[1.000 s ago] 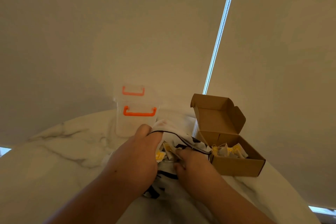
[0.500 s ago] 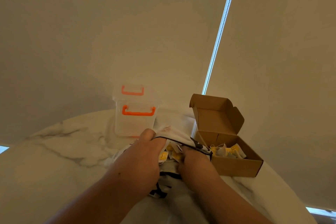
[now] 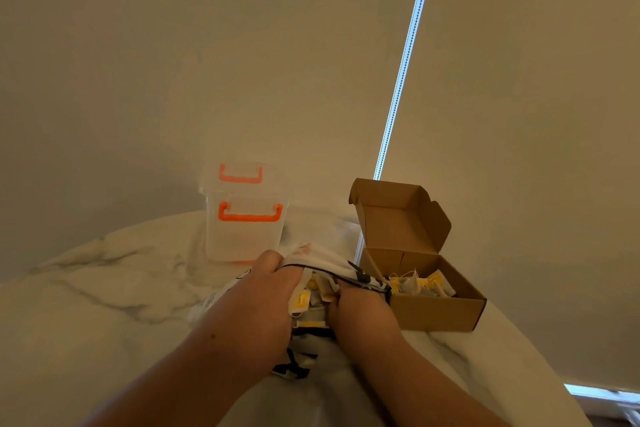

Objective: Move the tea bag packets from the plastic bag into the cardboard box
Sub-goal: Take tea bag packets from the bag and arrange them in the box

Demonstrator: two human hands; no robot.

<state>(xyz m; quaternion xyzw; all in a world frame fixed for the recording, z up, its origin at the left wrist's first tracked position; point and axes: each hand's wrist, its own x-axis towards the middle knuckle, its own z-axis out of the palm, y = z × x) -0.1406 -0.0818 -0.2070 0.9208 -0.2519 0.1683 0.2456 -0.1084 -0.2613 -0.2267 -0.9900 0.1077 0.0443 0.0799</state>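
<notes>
Left hand (image 3: 263,298) grips plastic bag (image 3: 322,256) rim on counter (image 3: 104,305). Right hand (image 3: 360,312) fingers buried among tea bag packets (image 3: 304,298); cannot tell grip. Cardboard box (image 3: 436,312) just right, lid up, holds packets.

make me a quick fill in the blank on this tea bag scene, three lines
The cardboard box stands with its lid ____.
The clear container has ____ handles.
The left hand grips the rim of the plastic bag, and the fingers of the right hand are hidden ____ it.
Missing words: open; orange; inside
</notes>
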